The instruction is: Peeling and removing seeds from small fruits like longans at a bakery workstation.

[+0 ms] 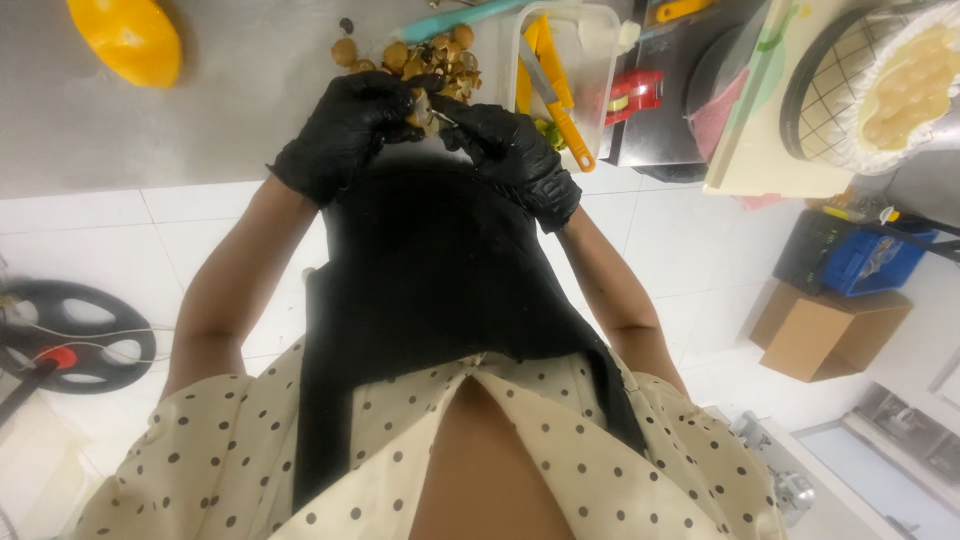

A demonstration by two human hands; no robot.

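Both of my hands wear black gloves and meet at the edge of a steel counter (pixel 200 110). My left hand (pixel 345 125) pinches a small round brown fruit (pixel 420 106) at its fingertips. Touching that fruit, my right hand (pixel 515 155) grips a thin small tool (pixel 445 118); I cannot make out its tip. Just behind the hands lies a pile of brown fruits and shells (pixel 430 55). A black apron and a dotted cream top fill the lower part of the view.
A clear plastic tub (pixel 590 40) holds a yellow-handled knife (pixel 560 100). A yellow object (pixel 125 40) lies far left, and a lined basket of pale peeled fruit (pixel 905 80) sits far right. On the white tile floor are a cardboard box (pixel 825 330), a blue crate (pixel 865 260) and a black round stand (pixel 75 335).
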